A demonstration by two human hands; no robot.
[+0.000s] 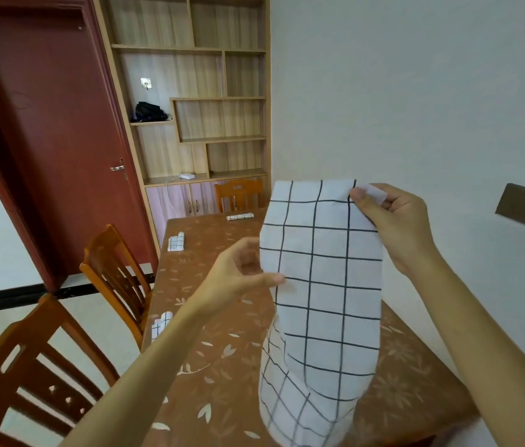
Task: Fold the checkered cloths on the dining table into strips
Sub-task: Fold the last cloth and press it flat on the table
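Observation:
A white cloth with a black grid [322, 285] hangs in the air above the dining table [219, 366], its lower end curling toward the tabletop. My right hand [396, 221] pinches the cloth's top right corner. My left hand [241, 272] pinches its left edge about a third of the way down, thumb in front and fingers behind. Three folded checkered cloths lie on the table: one at the far end [240, 216], one at the far left edge [176, 241] and one at the near left edge [161, 324], partly hidden by my left forearm.
Two wooden chairs [116, 279] [28, 375] stand along the table's left side, and a third chair [238, 195] at its far end. Behind are a red door [54, 140] and a wooden shelf unit [196, 91]. A white wall runs along the right.

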